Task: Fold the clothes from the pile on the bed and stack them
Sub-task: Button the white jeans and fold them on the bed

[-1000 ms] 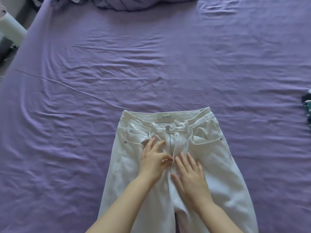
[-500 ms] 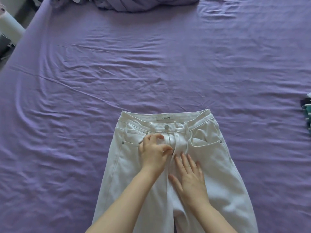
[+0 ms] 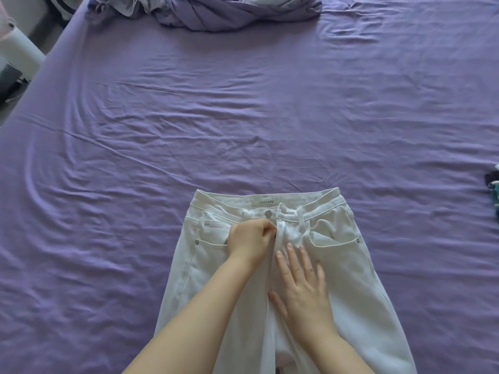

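Note:
White jeans (image 3: 340, 265) lie front up on the purple bed sheet (image 3: 243, 130), waistband away from me, legs running off the bottom edge. My left hand (image 3: 251, 240) sits just below the waistband button, fingers curled, pinching something small at the top of the fly; the zipper pull itself is hidden under the fingertips. My right hand (image 3: 299, 282) lies flat on the fly and crotch area below it, fingers straight and spread, pressing the fabric down.
A heap of purple and pale clothes or bedding (image 3: 221, 10) lies at the far edge of the bed. A dark and teal item (image 3: 492, 184) pokes in at the right edge. White furniture (image 3: 19, 49) stands beyond the bed's left corner.
My left hand has slid up the fly toward the button, its fingers curling tighter into a pinch. My right hand stays flat on the jeans.

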`<state>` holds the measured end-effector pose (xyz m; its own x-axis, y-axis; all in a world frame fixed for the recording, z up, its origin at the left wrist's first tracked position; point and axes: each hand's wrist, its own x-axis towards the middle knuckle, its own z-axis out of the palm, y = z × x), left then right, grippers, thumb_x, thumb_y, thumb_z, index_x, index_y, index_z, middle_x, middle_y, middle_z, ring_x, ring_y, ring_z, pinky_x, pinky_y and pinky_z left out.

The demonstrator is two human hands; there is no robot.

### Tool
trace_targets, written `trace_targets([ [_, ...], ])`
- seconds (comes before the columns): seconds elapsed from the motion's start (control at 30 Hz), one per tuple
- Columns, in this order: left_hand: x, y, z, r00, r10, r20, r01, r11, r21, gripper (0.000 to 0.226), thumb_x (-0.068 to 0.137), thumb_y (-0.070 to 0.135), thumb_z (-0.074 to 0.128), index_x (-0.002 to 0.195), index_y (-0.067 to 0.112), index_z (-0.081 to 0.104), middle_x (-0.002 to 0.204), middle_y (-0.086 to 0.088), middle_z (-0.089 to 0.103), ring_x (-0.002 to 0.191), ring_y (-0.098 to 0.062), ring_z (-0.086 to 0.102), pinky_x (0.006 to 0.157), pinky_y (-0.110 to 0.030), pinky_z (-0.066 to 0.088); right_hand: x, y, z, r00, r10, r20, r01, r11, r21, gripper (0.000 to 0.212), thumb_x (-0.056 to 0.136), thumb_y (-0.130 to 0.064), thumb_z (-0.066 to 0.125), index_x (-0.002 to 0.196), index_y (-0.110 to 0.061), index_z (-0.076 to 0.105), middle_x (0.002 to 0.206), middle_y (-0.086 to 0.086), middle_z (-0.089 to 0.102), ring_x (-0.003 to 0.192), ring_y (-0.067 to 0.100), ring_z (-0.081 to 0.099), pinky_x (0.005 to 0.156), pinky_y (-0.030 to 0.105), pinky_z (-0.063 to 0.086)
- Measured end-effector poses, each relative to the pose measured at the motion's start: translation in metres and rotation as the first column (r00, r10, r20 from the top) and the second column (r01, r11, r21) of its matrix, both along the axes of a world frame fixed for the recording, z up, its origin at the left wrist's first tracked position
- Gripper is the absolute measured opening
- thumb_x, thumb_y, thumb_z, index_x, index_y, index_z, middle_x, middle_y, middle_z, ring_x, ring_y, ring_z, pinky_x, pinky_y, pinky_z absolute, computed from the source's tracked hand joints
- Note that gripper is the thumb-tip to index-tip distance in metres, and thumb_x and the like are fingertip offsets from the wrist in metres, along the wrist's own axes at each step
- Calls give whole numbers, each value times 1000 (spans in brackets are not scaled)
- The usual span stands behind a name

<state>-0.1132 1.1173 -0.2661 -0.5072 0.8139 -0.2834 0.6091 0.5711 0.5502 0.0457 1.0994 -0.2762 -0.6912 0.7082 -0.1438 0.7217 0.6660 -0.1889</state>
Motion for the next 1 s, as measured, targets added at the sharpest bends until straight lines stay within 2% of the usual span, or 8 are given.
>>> trace_targets([
  [0.13, -6, 5, -5, 994, -110, 21, 111, 991, -78, 16, 89, 27, 58, 97, 25, 72, 106, 3, 63, 100, -19, 59, 83, -30, 44, -1, 6, -6, 995, 81, 65, -84, 995, 44, 65, 78, -54, 52, 129, -14, 56, 139, 5, 50, 129, 28, 46, 100, 49, 23],
  [0.23, -11, 6, -11, 982, -187, 17, 187, 977, -101, 17, 89, 29, 59, 101, 25, 71, 110, 3, 59, 103, -20, 58, 81, -28, 43, -1, 9, -11, 993, 81, 88, -82, 997, 13, 66, 81, -56, 32, 128, -17, 58, 136, 1, 53, 124, 27, 51, 100, 47, 21],
  [0.37, -15, 8, -15, 979, -203, -32, 199, 975, -99, 17, 87, 32, 60, 98, 29, 72, 108, 9, 60, 105, -15, 57, 72, -24, 37, -1, 11, -14, 994, 76, 82, -80, 996, 44, 62, 82, -55, 31, 124, -22, 62, 132, -4, 57, 120, 24, 55, 97, 46, 25],
  [0.47, -15, 15, -14, 996, -76, -53, 73, 996, -48, 17, 87, 33, 58, 96, 30, 73, 104, 10, 59, 99, -13, 58, 70, -25, 39, -3, 13, -15, 995, 68, 67, -72, 996, 62, 60, 82, -55, 31, 120, -24, 64, 130, -6, 59, 118, 22, 57, 95, 46, 28],
  [0.6, -14, 23, -14, 998, 8, -68, -11, 999, -35, 17, 88, 34, 56, 91, 29, 73, 99, 10, 59, 92, -13, 60, 64, -25, 37, -6, 16, -12, 992, 67, 104, -66, 998, -17, 59, 80, -54, 30, 117, -26, 67, 127, -8, 60, 115, 20, 59, 91, 50, 47],
  [0.73, -9, 25, -13, 995, 91, -46, -94, 994, -59, 14, 87, 35, 57, 88, 30, 70, 99, 10, 58, 92, -14, 60, 63, -25, 36, -7, 15, -14, 992, 74, 101, -72, 997, -27, 60, 78, -53, 32, 118, -24, 66, 128, -6, 60, 115, 21, 59, 95, 52, 33],
  [0.83, -7, 24, -10, 996, 71, -57, -75, 995, -71, 12, 87, 31, 58, 97, 24, 62, 106, 5, 55, 96, -21, 58, 68, -30, 40, -7, 18, -8, 992, 88, 86, -85, 995, -43, 59, 76, -54, 32, 115, -26, 67, 123, -7, 63, 111, 20, 62, 85, 50, 51],
  [1.0, -19, 31, -4, 996, 92, -12, -93, 991, -95, 42, 84, 30, 65, 119, 18, 45, 119, -4, 44, 99, -28, 57, 72, -35, 43, -17, 49, 6, 987, 116, -107, -121, 992, -38, 25, 80, -35, 59, 100, -24, 70, 100, -10, 69, 85, 21, 66, 68, 31, 52],
])
